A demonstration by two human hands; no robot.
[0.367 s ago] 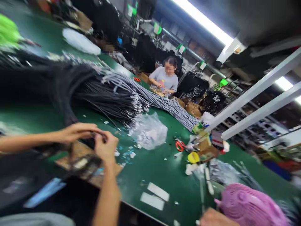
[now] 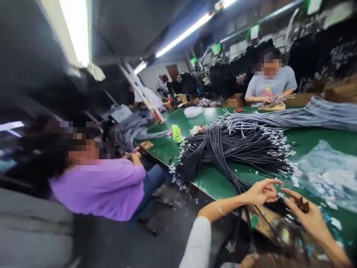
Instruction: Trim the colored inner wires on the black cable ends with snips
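My left hand [image 2: 262, 191] is at the lower right, index finger stretched out and the other fingers curled in. My right hand [image 2: 309, 216] faces it, thumb and fingers bent round a small brown piece [image 2: 303, 205]. A small black-and-white end [image 2: 279, 198] shows between the fingertips of both hands; whether it is one part or two I cannot tell. Black cables [image 2: 237, 180], tied near one end, run from the pile towards my left hand. Under my hands lies a brown board [image 2: 263, 225] with blurred parts on it.
A large bundle of black cables [image 2: 237, 149] with white ends covers the green table [image 2: 212, 186]; grey cables [image 2: 292, 117] lie behind it. On the right is a clear plastic bag [image 2: 329, 167]. One person [image 2: 270, 82] sits across, another in purple [image 2: 103, 190] at left.
My view has swung far to the left, so my hands now appear at the right. Their fingertips were close together before; now the left index finger is stretched out.
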